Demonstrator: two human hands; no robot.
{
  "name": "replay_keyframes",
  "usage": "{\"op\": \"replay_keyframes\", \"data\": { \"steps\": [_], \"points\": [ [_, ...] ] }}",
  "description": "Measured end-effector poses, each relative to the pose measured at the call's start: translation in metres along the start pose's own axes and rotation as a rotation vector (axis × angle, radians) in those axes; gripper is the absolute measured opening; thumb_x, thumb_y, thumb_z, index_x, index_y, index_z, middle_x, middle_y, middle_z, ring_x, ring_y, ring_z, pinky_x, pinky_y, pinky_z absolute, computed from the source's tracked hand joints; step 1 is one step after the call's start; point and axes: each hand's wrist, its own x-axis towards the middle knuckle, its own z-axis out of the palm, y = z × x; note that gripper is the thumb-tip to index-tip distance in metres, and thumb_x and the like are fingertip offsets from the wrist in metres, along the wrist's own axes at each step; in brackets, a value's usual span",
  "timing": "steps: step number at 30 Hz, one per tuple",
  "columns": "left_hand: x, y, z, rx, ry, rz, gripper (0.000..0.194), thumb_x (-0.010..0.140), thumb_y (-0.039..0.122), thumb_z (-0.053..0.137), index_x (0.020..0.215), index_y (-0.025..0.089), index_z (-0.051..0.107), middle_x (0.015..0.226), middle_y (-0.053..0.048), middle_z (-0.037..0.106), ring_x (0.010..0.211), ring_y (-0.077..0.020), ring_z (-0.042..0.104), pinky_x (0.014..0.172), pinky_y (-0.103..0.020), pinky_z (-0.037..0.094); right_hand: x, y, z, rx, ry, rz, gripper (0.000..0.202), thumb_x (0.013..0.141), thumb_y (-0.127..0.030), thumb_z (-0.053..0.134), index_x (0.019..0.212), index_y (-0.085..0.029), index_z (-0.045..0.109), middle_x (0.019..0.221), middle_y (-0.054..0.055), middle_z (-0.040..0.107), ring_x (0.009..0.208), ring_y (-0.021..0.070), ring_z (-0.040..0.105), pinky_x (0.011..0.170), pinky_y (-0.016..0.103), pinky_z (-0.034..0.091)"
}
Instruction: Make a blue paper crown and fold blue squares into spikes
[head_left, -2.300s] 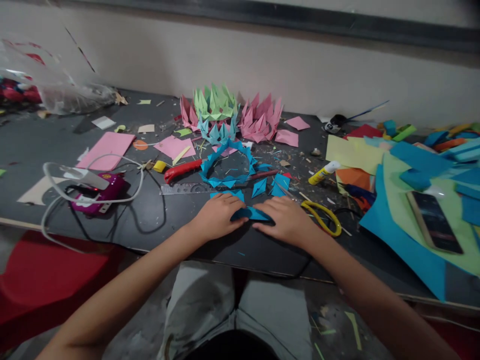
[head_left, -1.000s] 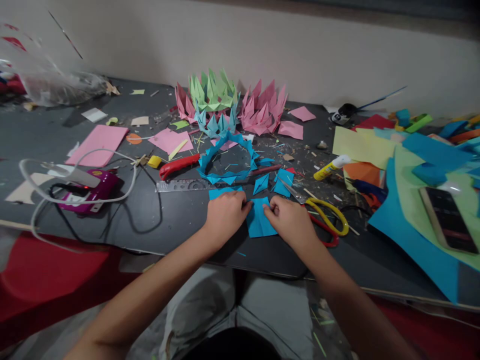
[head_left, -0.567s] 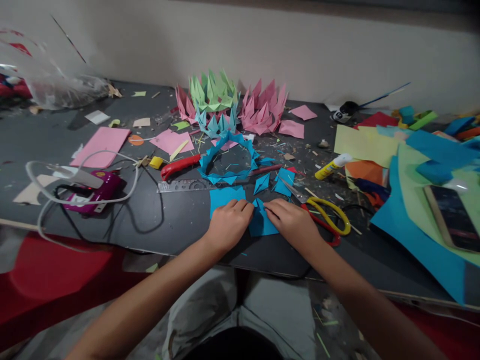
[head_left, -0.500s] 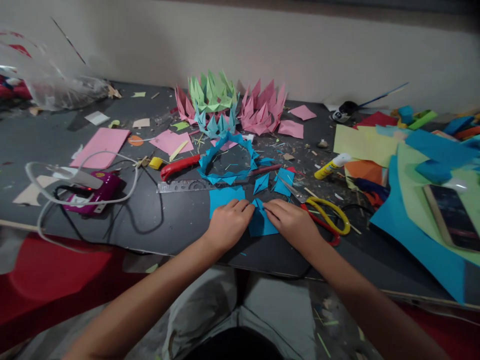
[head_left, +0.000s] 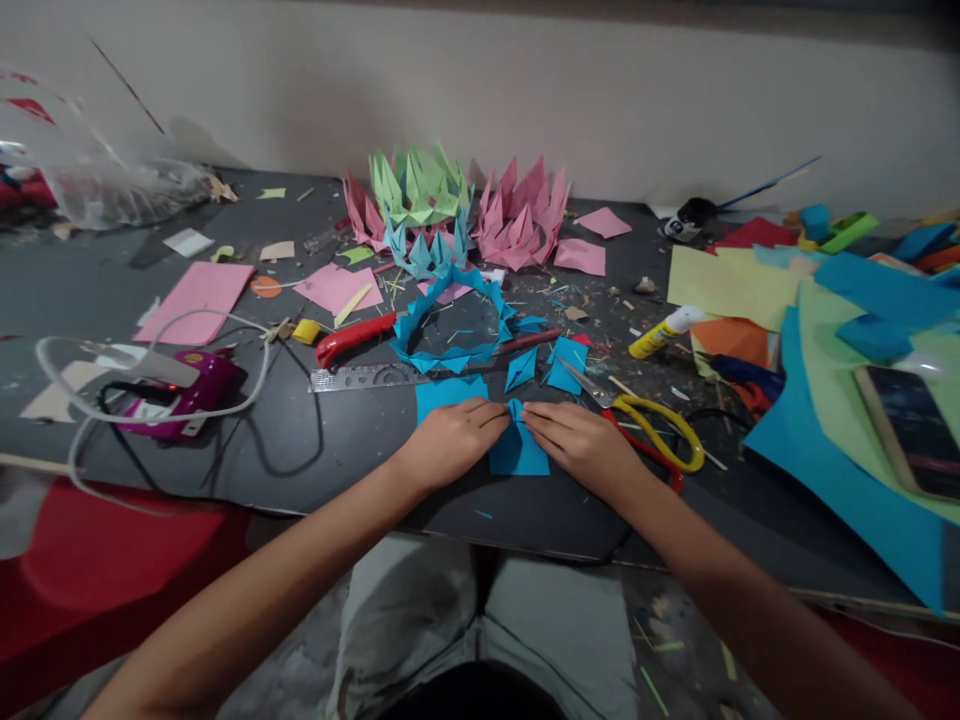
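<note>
Between my two hands lies a square of blue paper (head_left: 520, 455), its far end drawn to a narrow fold. My left hand (head_left: 465, 435) pinches that fold from the left, fingers pressed together. From the other side my right hand (head_left: 574, 437) grips the same fold, fingertips close to the left ones. Part of the fold is hidden under the fingers. Beyond my left hand is another blue sheet (head_left: 448, 392). A small folded blue piece (head_left: 520, 370) and a blue square (head_left: 568, 362) lie just past my hands. Behind them rests a ring of joined blue folded pieces (head_left: 412, 345).
Scissors (head_left: 655, 430) with yellow and red handles lie by my right hand. A metal ruler (head_left: 360, 378) and a red-handled cutter (head_left: 352, 338) are left of centre. A glue stick (head_left: 664, 332), a phone (head_left: 911, 425), a purple cabled device (head_left: 184, 392) and folded paper crowns (head_left: 525, 225) stand around.
Both hands have drawn slightly closer together over the far end of the blue paper, which now sits straighter. The view has shifted a little.
</note>
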Motion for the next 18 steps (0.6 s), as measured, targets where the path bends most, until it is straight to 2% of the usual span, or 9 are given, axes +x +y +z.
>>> {"op": "replay_keyframes", "data": {
  "steps": [13,18],
  "points": [
    [0.0025,-0.0009,-0.001,-0.009,-0.024,0.067,0.02,0.088,0.011,0.042,0.099,0.009,0.058,0.103,-0.012,0.063,0.092,-0.0182,0.061,0.081,-0.03,0.051,0.0004,0.0069,-0.0007,0.118,-0.066,0.018,0.029,0.089,-0.018,0.041,0.104,-0.018,0.065,0.106,0.008,0.067,0.093,0.0192,0.062,0.081,0.034,0.053],
    [0.0031,0.0007,-0.0015,-0.005,-0.015,0.07,0.019,0.088,0.011,0.043,0.097,0.008,0.059,0.102,-0.012,0.064,0.091,-0.0188,0.061,0.08,-0.03,0.052,0.0008,0.007,-0.0007,0.092,-0.056,-0.012,0.029,0.09,-0.018,0.039,0.102,-0.015,0.066,0.105,0.009,0.067,0.092,0.0196,0.062,0.08,0.033,0.053]
  ]
}}
